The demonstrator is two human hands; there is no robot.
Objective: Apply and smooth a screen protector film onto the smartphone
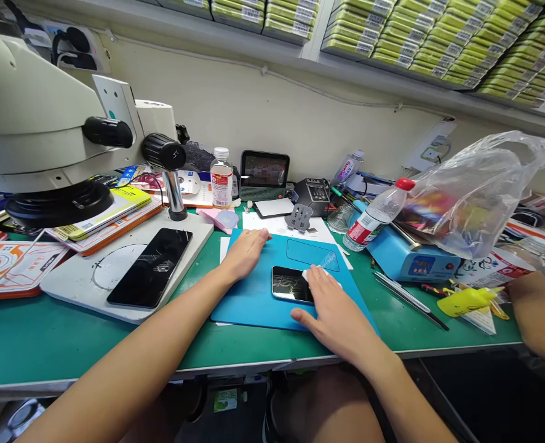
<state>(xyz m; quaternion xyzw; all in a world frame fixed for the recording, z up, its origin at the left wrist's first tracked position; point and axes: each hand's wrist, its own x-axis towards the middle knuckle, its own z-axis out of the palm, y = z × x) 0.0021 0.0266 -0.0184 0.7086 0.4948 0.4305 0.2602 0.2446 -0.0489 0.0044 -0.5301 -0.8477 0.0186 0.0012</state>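
A phone (291, 284) lies face up on the blue mat (249, 303), its glossy dark screen catching streaks of light. My right hand (334, 307) covers the phone's right end, pressing a white wipe (318, 271) under its fingers, with the thumb held apart near the phone's lower edge. My left hand (247, 253) rests on the upper left of the mat, fingers stretched out and holding nothing visible. Above the phone, a dark outline of a phone-shaped panel (313, 255) shows on the mat, clear enough to see blue through it.
On the left, a larger black phone (150, 267) lies on the white microscope base (192, 237). A water bottle (376, 215), a blue box (406, 252), tweezers (411, 300) and a yellow dropper bottle (466, 302) are at right. Another person's arm (540, 317) reaches in there.
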